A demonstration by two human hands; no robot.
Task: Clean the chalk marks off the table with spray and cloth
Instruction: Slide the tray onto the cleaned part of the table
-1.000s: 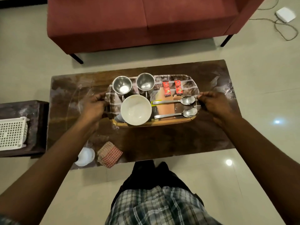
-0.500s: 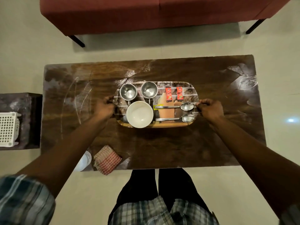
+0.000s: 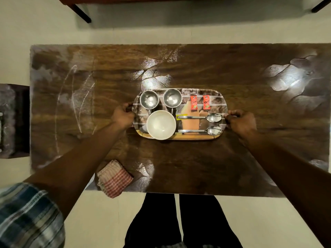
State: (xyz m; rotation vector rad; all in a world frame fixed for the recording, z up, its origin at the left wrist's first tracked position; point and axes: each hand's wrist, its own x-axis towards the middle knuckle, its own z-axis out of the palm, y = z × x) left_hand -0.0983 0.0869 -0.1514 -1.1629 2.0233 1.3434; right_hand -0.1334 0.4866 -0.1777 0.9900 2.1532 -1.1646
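The person is standing at the near edge of the tabletop [image 3: 197, 167], dark trousers showing below it and a plaid sleeve [image 3: 26, 215] covering the left upper arm. A folded red-checked cloth [image 3: 114, 178] is lying on the near edge, left of centre, slightly overhanging it. Beside it a sliver of something white is peeking out under the left forearm, too hidden to identify.

Further in, both arms are reaching to a patterned tray [image 3: 179, 137]. The left hand [image 3: 123, 116] is curling its fingers round the tray's left end and the right hand [image 3: 240, 122] is clamping the right end. I cannot tell whether the tray is resting or just lifted.

On the tray, a white bowl [image 3: 161, 124] is sitting nearest, with two spoons [image 3: 202, 117] lying to its right, bowls pointing right. Behind them two steel cups [image 3: 149, 99] are standing side by side, and two red sachets [image 3: 193, 102] are lying to their right.

White chalk marks [image 3: 77, 101] are arcing across the tabletop's left part, well apart from the cloth, and paler smears are showing behind the tray and at the far right. Beyond, a dark furniture leg [image 3: 80, 12] is standing on the pale floor.
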